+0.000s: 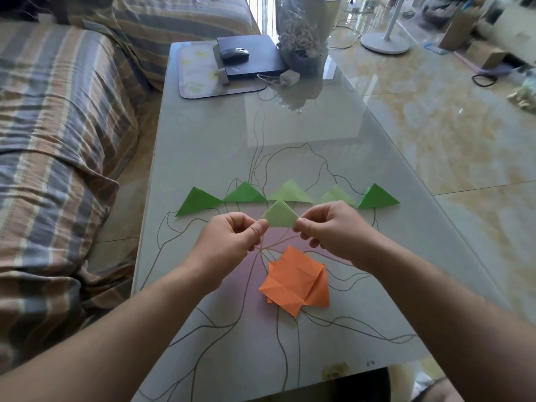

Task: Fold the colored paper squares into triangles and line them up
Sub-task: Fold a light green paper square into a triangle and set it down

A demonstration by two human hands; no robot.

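Note:
A pale green folded triangle (280, 215) hangs just above the glass table (203, 140), pinched at its two lower corners. My left hand (229, 242) grips its left corner and my right hand (327, 230) grips its right corner. Behind it, several green triangles lie in a row across the table, from a dark green one (197, 202) at the left to another dark green one (377, 198) at the right. Nearer to me a loose pile of orange paper squares (295, 281) rests on the table, creased and overlapping.
At the table's far end are a mouse pad (197, 74), a dark box (252, 58) with a mouse (234, 52) on it, a white charger (289, 76) and a wrapped bouquet (304, 33). A striped sofa (58, 126) runs along the left. A fan base (385, 42) stands on the floor.

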